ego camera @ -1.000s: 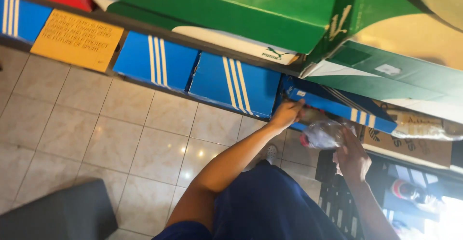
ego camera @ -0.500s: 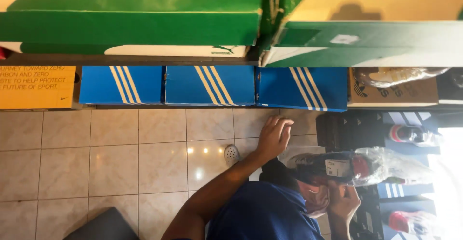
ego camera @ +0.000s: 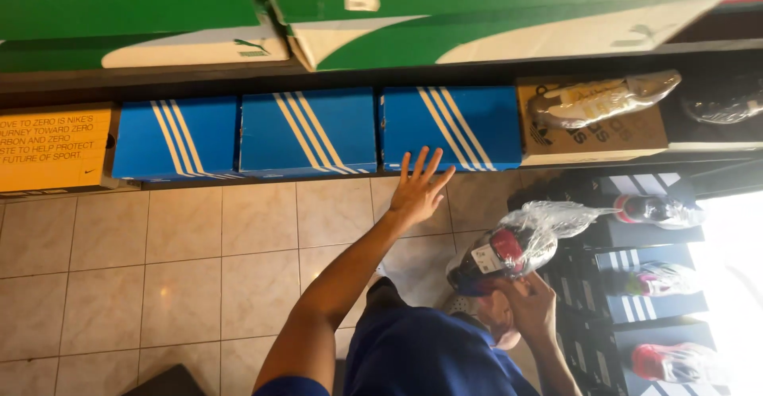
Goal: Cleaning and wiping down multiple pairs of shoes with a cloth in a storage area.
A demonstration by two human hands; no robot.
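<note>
one wrapped shoe (ego camera: 513,246) above right hand (ego camera: 531,307)

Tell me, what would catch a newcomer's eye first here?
A row of blue boxes with white stripes lines the low shelf, under big green boxes. The left hand reaches toward them, fingers spread, while the right hand holds a plastic-wrapped shoe.

Overall light: bright daylight, warm in tone, picture fairly sharp.
Source: the right edge, where the lower right corner burns out to plain white.
Glare: a soft sheen on the tiled floor (ego camera: 199,261) and highlights on the plastic-wrapped shoe (ego camera: 517,245).
Shadows: a dark band under the shelf (ego camera: 159,86), above the blue boxes (ego camera: 310,132).
Blur: slight softness on the left hand (ego camera: 417,193); the right hand (ego camera: 532,304) is dimmer.
Distortion: shelf lines bend gently near the edges.
</note>
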